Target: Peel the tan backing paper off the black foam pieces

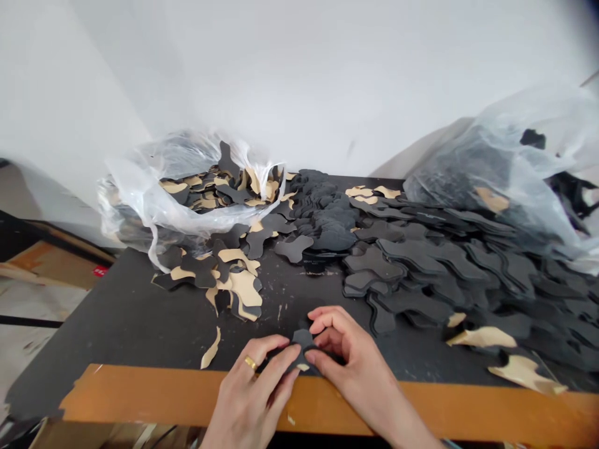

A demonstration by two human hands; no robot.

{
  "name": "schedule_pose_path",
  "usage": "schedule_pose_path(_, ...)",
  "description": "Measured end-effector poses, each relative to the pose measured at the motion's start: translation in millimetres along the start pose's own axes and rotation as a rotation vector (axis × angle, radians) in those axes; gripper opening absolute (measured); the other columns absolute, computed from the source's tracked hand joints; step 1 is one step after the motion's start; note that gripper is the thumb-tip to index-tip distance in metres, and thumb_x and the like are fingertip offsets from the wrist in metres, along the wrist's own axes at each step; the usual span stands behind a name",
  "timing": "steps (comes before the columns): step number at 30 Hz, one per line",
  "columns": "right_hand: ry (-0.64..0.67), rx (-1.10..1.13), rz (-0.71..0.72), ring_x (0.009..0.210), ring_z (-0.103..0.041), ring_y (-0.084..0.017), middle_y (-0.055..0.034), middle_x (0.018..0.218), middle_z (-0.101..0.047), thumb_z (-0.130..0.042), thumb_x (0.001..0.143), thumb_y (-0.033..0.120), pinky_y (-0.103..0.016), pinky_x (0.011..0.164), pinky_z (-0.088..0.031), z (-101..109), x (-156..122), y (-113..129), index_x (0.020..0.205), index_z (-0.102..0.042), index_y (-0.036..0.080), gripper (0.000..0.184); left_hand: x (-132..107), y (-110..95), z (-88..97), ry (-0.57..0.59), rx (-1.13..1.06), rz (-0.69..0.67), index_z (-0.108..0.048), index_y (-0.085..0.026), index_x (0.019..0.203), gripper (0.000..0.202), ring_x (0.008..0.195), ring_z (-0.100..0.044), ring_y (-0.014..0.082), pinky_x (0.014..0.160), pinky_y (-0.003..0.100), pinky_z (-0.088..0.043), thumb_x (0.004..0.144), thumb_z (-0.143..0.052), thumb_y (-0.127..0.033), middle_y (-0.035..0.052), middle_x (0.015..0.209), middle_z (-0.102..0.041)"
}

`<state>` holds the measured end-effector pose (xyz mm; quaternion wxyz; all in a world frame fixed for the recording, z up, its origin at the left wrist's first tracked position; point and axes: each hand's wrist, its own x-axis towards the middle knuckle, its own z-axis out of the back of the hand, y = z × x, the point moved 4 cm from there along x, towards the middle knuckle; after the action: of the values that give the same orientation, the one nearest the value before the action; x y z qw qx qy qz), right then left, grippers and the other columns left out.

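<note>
At the table's front edge, a small dark cut-out pad (303, 338) lies between my two hands, with a sliver of tan paper (303, 367) at its near side. My left hand (262, 380), a gold ring on one finger, pinches the pad's left part. Thumb and fingers of my right hand (350, 352) close on its right part, which they partly cover. Beyond my left hand is a loose heap of pads and tan backing papers (243, 287). Stacks of dark curved pads (416, 268) spread beyond my right hand.
An open clear plastic bag (196, 215) full of pads and tan papers stands at the back left. Another plastic bag (505, 156) sits at the back right against the white wall. Orange-brown tape (150, 393) runs along the table's front edge. Tan scraps (528, 374) lie at right.
</note>
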<state>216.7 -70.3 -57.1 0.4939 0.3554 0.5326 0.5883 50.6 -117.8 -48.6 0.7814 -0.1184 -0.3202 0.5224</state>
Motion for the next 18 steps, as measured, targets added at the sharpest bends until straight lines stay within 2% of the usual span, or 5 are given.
schedule_pose_path(4,-0.049,-0.252,0.125,0.080,-0.062,-0.012,-0.0021,0.112,-0.058,-0.061,0.082,0.007,-0.026,0.074,-0.055,3.5,-4.4,5.2,0.094,-0.059,0.024,0.020,6.7,-1.0,2.7,-0.024,0.018,-0.001,-0.066,-0.021,0.115,0.024,0.094,-0.066,0.0180,0.082,0.027,-0.058,0.095,-0.054,-0.017,0.0078,0.107,-0.065)
schedule_pose_path(8,-0.084,-0.490,0.322,0.089,-0.064,-0.017,-0.0029,0.104,-0.062,-0.066,0.084,0.013,-0.026,0.076,-0.055,2.6,-14.7,11.7,0.100,-0.062,0.024,0.020,8.9,1.4,0.4,-0.004,0.033,0.001,-0.065,-0.020,0.120,0.028,0.094,-0.064,0.0190,0.081,0.029,-0.058,0.095,-0.053,-0.016,0.0086,0.107,-0.065)
schedule_pose_path(10,-0.109,-0.569,0.414,0.089,-0.065,-0.019,-0.0053,0.103,-0.063,-0.063,0.087,0.014,-0.028,0.075,-0.057,1.3,-19.4,13.2,0.105,-0.062,0.023,0.019,8.3,2.6,-1.3,-0.003,0.037,-0.005,-0.065,-0.019,0.121,0.029,0.095,-0.063,0.0194,0.082,0.029,-0.058,0.095,-0.053,-0.016,0.0090,0.109,-0.064)
schedule_pose_path(13,-0.130,-0.642,0.501,0.088,-0.064,-0.021,-0.0087,0.102,-0.064,-0.058,0.090,0.014,-0.033,0.075,-0.058,-1.1,-22.4,11.8,0.109,-0.063,0.019,0.020,7.6,3.0,-3.5,0.008,0.050,-0.015,-0.064,-0.019,0.121,0.030,0.095,-0.062,0.0200,0.082,0.030,-0.058,0.094,-0.053,-0.015,0.0094,0.110,-0.063)
schedule_pose_path(18,-0.141,-0.643,0.547,0.086,-0.061,-0.022,-0.0115,0.100,-0.062,-0.058,0.090,0.010,-0.035,0.073,-0.058,-3.5,-20.4,7.2,0.109,-0.065,0.014,0.021,6.7,3.5,-4.9,0.026,0.048,0.000,-0.063,-0.019,0.124,0.032,0.097,-0.061,0.0194,0.082,0.027,-0.056,0.093,-0.055,-0.013,0.0084,0.111,-0.063)
